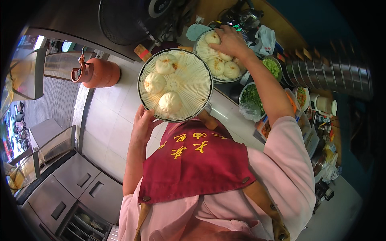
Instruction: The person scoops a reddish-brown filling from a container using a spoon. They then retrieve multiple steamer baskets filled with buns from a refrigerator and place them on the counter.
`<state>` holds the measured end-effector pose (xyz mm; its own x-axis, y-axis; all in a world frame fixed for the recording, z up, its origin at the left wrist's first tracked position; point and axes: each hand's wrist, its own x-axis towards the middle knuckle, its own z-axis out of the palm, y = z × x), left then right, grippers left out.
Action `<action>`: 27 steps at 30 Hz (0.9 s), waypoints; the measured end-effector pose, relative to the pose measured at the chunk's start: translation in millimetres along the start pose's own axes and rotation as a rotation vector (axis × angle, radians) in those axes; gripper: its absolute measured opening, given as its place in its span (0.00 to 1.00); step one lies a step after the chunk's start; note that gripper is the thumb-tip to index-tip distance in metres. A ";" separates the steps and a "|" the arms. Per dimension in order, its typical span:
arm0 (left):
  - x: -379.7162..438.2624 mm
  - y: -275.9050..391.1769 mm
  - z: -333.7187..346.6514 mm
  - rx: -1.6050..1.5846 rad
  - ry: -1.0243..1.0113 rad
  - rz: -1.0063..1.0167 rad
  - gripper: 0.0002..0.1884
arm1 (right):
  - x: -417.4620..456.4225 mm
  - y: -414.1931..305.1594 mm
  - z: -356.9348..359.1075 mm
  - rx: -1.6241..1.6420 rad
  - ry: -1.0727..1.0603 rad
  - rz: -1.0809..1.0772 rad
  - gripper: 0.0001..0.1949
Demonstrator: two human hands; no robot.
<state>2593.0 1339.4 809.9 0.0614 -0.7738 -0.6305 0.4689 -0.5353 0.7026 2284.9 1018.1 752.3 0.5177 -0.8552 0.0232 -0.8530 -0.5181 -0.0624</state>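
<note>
My left hand (143,122) holds a round steamer tray (193,87) by its near rim, thumb on top. The tray has a dark edge and a pale woven liner; three pleated steamed buns sit on its left part, one of them (170,102) nearest me. Beyond it to the right is a second round steamer (201,49) with a similar liner and several buns (231,70). Over this steamer, my right hand (230,40) has its thumb and fingers around a bun (212,37) at the far side. The right hand and forearm partly cover other buns.
Bowls of chopped greens (252,95) and food containers (301,98) line the counter at right, near a stack of metal steamers (328,73). A plastic bag (265,39) lies behind. An orange gas cylinder (102,73) stands on the floor at left; steel cabinets (77,174) are lower left.
</note>
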 end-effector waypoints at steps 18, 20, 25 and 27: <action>11.3 7.8 11.5 0.036 -0.068 0.018 0.26 | -29.6 -125.7 -88.8 0.546 0.071 -0.720 0.28; 14.6 10.3 13.8 0.046 -0.057 0.003 0.26 | -29.7 -131.8 -79.5 0.520 0.118 -0.689 0.26; 12.7 3.5 8.5 0.045 0.002 -0.070 0.26 | -43.4 -154.9 -56.7 0.471 0.217 -0.547 0.23; 10.0 2.6 11.1 0.054 0.018 -0.081 0.26 | -44.6 -158.3 -52.3 0.499 0.202 -0.506 0.23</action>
<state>2585.0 1326.5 809.0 0.0413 -0.7209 -0.6918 0.4253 -0.6138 0.6651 2393.5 1137.5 813.3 0.7766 -0.5237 0.3501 -0.3567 -0.8237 -0.4407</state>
